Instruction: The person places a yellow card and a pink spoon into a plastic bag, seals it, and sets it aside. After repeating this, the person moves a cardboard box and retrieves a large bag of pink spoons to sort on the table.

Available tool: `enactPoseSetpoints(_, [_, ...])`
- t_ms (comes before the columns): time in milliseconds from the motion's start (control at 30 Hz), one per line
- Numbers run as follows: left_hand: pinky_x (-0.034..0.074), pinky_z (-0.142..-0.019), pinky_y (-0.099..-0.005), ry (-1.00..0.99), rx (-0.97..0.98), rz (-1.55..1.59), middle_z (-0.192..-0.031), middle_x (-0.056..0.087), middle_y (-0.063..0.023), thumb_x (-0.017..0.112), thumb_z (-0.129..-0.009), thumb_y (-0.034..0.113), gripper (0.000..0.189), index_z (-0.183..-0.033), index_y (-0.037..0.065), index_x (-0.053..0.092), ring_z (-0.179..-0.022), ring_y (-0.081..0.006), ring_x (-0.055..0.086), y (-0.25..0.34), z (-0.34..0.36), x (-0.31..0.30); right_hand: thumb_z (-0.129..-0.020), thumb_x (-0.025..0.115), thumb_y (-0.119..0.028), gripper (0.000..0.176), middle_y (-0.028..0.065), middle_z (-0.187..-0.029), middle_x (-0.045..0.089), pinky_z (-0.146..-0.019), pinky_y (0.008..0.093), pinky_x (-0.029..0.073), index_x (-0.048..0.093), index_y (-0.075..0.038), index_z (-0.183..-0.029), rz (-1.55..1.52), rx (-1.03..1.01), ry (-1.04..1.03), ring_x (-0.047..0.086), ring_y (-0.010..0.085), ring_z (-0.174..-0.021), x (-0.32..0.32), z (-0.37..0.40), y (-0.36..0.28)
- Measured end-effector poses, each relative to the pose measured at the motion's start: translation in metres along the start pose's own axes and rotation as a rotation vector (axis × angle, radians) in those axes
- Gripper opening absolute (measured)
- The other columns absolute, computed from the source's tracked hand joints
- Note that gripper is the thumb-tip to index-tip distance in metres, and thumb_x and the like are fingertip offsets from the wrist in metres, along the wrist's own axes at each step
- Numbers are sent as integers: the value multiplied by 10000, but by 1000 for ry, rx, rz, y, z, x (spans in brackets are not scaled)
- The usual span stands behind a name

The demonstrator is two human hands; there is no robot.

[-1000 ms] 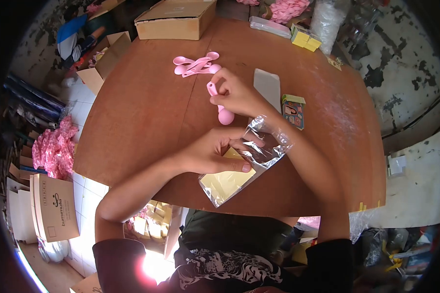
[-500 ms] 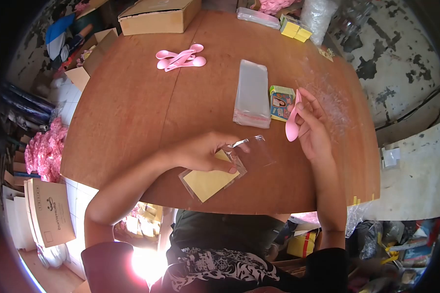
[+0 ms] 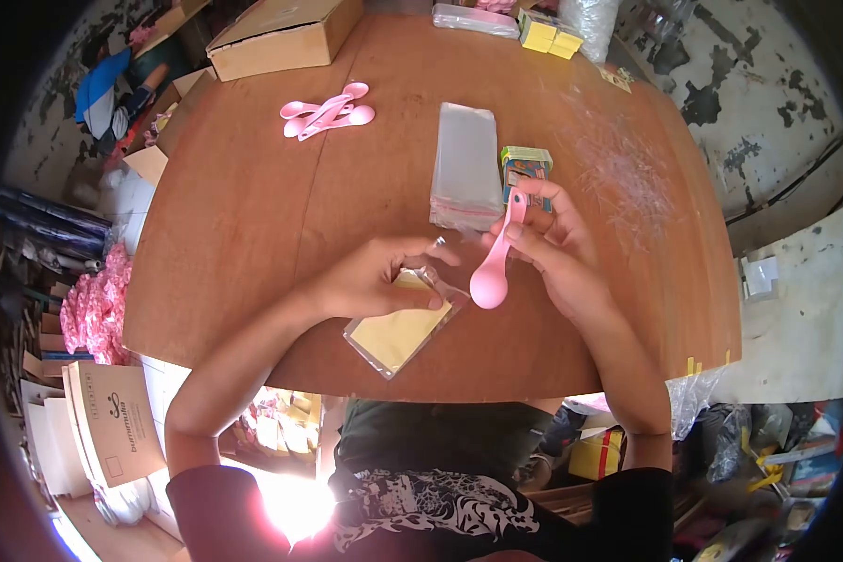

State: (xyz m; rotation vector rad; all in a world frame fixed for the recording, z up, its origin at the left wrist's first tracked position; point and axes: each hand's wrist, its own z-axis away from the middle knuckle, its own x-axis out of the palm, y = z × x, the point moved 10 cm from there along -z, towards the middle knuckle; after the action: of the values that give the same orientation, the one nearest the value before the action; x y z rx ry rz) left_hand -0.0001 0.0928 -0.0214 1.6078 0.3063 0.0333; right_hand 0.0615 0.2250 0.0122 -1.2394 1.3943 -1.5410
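Note:
My left hand holds a clear plastic bag with a yellow card inside, just above the front of the table. The bag's mouth is near my fingertips. Pinched by its handle in my right hand is a pink measuring spoon, bowl down, to the right of the bag and apart from it. Behind my right hand, partly covered, stands a small printed box. A stack of clear plastic bags lies beside that box. Several more pink spoons sit in a pile at the back left.
A cardboard box stands on the table's back left edge. Yellow cards and a pack of clear plastic lie at the back. Thin clear plastic strips are scattered at the right.
My right hand has moved left and toward me, bringing the pink spoon close to the bag. My left hand keeps its hold on the bag. The view has shifted slightly.

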Motion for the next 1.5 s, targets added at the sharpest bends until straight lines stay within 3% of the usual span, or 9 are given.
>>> enactPoseSetpoints(167, [495, -803, -274, -47, -2, -47, -988, 685, -58, 692, -858, 100, 322, -1155, 16, 601, -917, -97, 634, 18, -6, 5, -886, 637, -37, 419, 111, -963, 654, -788, 287, 534, 423, -52, -1246, 175, -175, 29, 642, 171, -970, 3, -8, -27])
enactPoseSetpoints(233, [510, -747, -258, 76, 7, 115, -943, 694, -53, 676, -885, 135, 253, -1095, 0, 633, -870, -88, 636, 24, -18, -6, -879, 647, -33, 437, 106, -963, 657, -777, 292, 543, 420, -46, -1252, 218, -272, 74, 646, 170, -957, 3, -7, -51])
enactPoseSetpoints(300, [511, -722, -248, 141, -61, 161, -898, 699, -55, 658, -902, 147, 197, -1013, -16, 670, -818, -74, 631, 29, -25, -15, -876, 648, -30, 441, 108, -968, 658, -774, 297, 545, 420, -45, -1254, 184, -300, 112, 648, 169, -952, -3, -9, -61])
enactPoseSetpoints(400, [509, -719, -245, 179, 47, 115, -874, 699, -49, 662, -899, 146, 183, -980, -16, 684, -805, -68, 623, 37, -32, -15, -875, 649, -27, 432, 125, -990, 662, -760, 309, 553, 425, -46, -1245, 111, -347, 162, 649, 167, -947, -14, -13, -67])
enactPoseSetpoints(600, [511, -732, -252, 182, -4, 77, -888, 703, -56, 679, -886, 146, 189, -958, -27, 693, -810, -79, 626, 14, -31, -10, -870, 654, -19, 433, 146, -1007, 664, -764, 298, 549, 404, -49, -1222, 145, -415, 269, 649, 164, -927, -31, -7, -62])
enactPoseSetpoints(1000, [530, -747, -257, 242, -40, 70, -835, 717, -78, 684, -883, 164, 216, -980, -27, 704, -779, -77, 640, 24, -19, -11, -861, 653, 16, 408, 124, -937, 670, -764, 267, 521, 403, -34, -1180, 167, -425, 176, 647, 140, -878, -5, -4, -51])
enactPoseSetpoints(1100, [507, -726, -220, 259, -33, 13, -884, 706, -67, 671, -895, 142, 222, -1019, -42, 686, -829, -62, 621, 18, -18, -13, -857, 656, 19, 409, 114, -917, 674, -745, 253, 512, 405, -35, -1177, 240, -464, 180, 646, 132, -862, -1, -1, -55])
enactPoseSetpoints(1500, [520, -767, -249, 164, 45, 315, -987, 691, -71, 638, -915, 127, 340, -1209, -37, 587, -889, -96, 638, 30, -21, 2, -824, 668, 40, 396, 96, -903, 679, -693, 231, 504, 443, -25, -1143, 470, -583, 231, 651, 112, -828, 5, 11, -76])
